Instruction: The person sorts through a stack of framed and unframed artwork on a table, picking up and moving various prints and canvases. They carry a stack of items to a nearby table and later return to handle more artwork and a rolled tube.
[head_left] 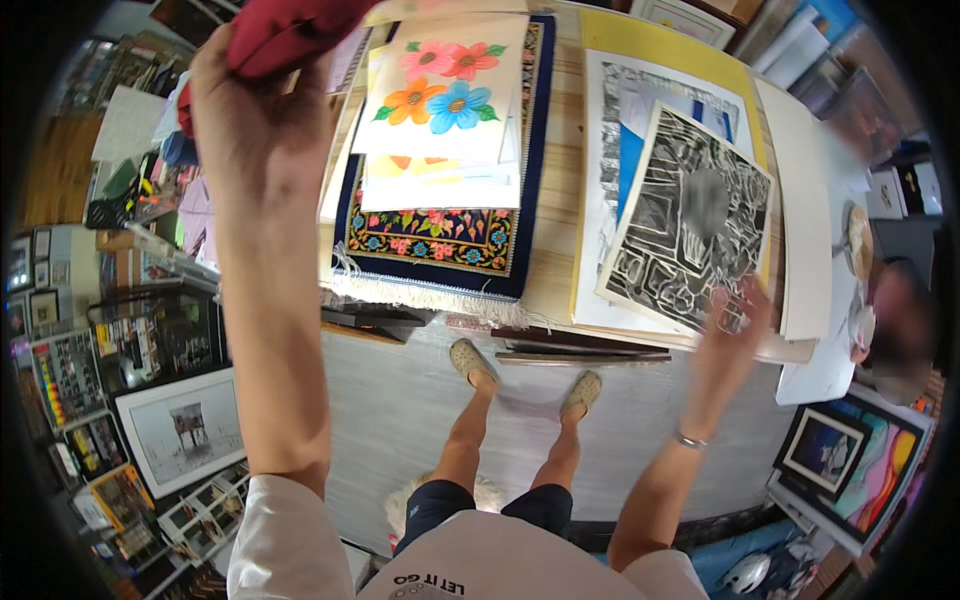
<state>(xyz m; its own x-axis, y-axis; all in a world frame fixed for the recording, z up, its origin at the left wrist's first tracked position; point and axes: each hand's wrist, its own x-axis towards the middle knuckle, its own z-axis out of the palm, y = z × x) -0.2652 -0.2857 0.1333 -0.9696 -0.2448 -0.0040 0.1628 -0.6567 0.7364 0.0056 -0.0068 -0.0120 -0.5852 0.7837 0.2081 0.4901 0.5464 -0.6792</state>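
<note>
My left hand (262, 110) is raised at the upper left, its fingers closed around a dark red cloth item (290, 38) that is partly cut off by the picture's edge. My right hand (740, 305) is over the lower right corner of a black-and-white patterned print (690, 215); motion smears its fingers, so I cannot tell whether they grip the sheet. The print lies tilted on other sheets and a yellow-edged board (590, 160). Nearer my left hand, a painting of pink, orange and blue flowers (440, 85) tops a pile of papers on a dark blue fringed rug (430, 270).
These things lie on a wooden table (555, 230). A cream board (795, 220) lies at its right, with a blurred person (905, 315) beyond. Flat frames (580, 345) stick out below the table edge. Framed pictures (185, 430) and crowded shelves stand left; more frames (840, 460) stand lower right.
</note>
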